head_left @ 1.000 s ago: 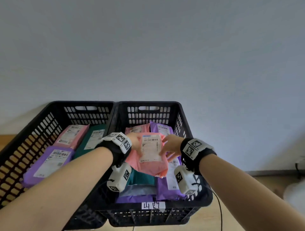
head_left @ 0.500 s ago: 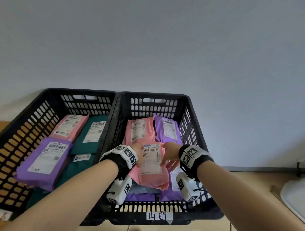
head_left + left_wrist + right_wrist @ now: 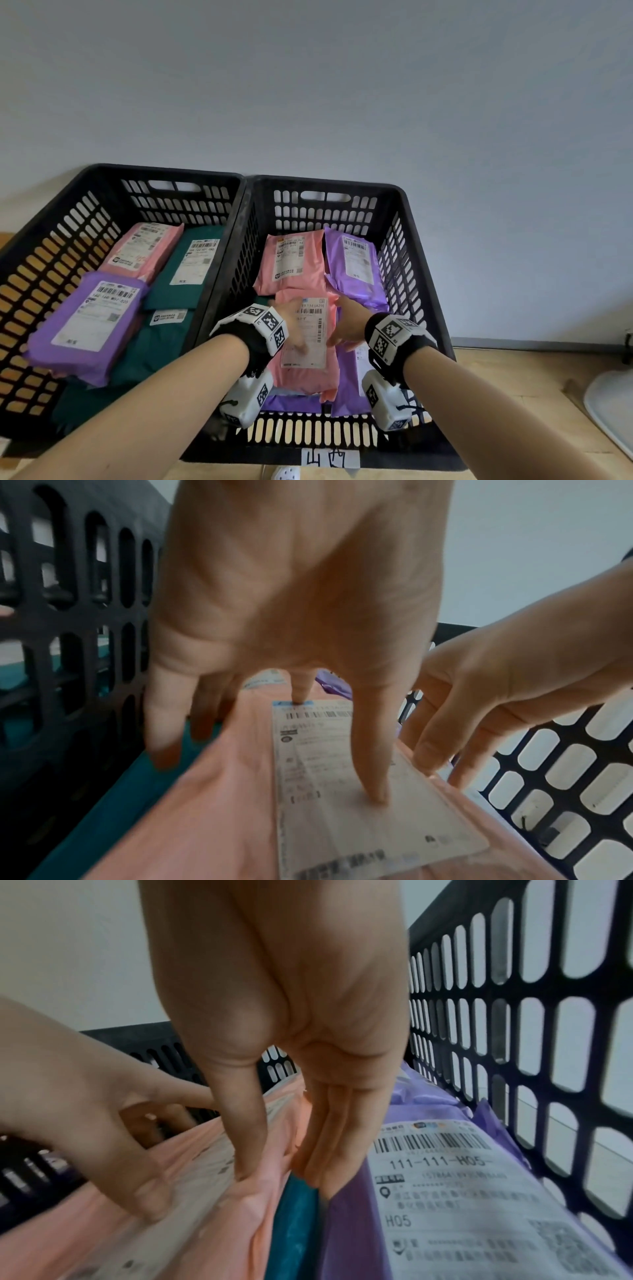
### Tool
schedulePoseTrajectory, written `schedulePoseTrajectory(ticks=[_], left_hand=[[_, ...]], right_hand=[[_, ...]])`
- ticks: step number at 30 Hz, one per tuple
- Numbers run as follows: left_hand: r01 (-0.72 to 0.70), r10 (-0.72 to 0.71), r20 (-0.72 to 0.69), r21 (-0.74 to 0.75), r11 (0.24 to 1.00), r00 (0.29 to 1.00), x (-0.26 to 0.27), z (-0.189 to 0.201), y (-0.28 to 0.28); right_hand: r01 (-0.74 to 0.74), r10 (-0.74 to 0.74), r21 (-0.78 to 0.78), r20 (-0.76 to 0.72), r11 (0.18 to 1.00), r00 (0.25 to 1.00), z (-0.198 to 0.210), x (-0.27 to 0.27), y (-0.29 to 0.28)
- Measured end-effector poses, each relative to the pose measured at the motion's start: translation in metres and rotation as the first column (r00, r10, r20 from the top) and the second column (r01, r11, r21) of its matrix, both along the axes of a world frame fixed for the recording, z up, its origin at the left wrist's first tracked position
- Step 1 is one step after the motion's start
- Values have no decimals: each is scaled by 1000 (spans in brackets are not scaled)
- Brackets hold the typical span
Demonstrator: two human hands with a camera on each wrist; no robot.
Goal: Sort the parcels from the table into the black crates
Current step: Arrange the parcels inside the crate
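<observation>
Pink plastic, slick under my fingertips: the pink parcel [image 3: 306,342] lies between my two hands in the right crate [image 3: 416,240], on top of a green parcel [image 3: 291,1231] and against a purple parcel [image 3: 462,1204] just beyond my right fingers. My left hand [image 3: 291,601] is spread wide, straight fingers pressing down on the white label [image 3: 342,791]. My right hand [image 3: 291,1015] pinches the parcel's right edge between thumb and fingers, which reach down into the gap beside the purple one. If I pull that hand out while pinching, I think the film will drag and lift the parcel askew. If my left fingers press unevenly, it may slide toward my wrist over the smooth bags beneath and bunch against the near wall.
</observation>
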State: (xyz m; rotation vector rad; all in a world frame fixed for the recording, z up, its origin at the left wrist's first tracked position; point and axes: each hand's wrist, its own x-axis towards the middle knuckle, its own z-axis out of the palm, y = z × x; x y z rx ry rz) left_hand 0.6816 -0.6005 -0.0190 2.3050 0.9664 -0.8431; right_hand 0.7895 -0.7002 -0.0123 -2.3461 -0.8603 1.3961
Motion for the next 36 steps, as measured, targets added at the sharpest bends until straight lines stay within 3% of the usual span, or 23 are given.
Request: schedulePoseTrajectory(ticks=[5, 8, 11, 20, 36], left_hand=[[121, -114, -56, 140, 983, 992, 3, -23, -2], [159, -153, -55, 126, 979, 987, 4, -33, 2], [185, -182, -31, 177, 967, 983, 6, -39, 6], [255, -264, 4, 252, 934, 964, 22, -52, 11], [252, -262, 20, 213, 944, 965, 22, -99, 23]], right_hand=[[-182, 172, -4, 350, 983, 921, -13, 5, 6], [-314, 283, 5, 423, 949, 861, -14, 8, 8], [-359, 356, -75, 418, 930, 836, -19, 14, 10], [-277, 299, -113, 341, 954, 891, -49, 38, 11], [-298, 332, -152, 301, 942, 894, -78, 39, 22]])
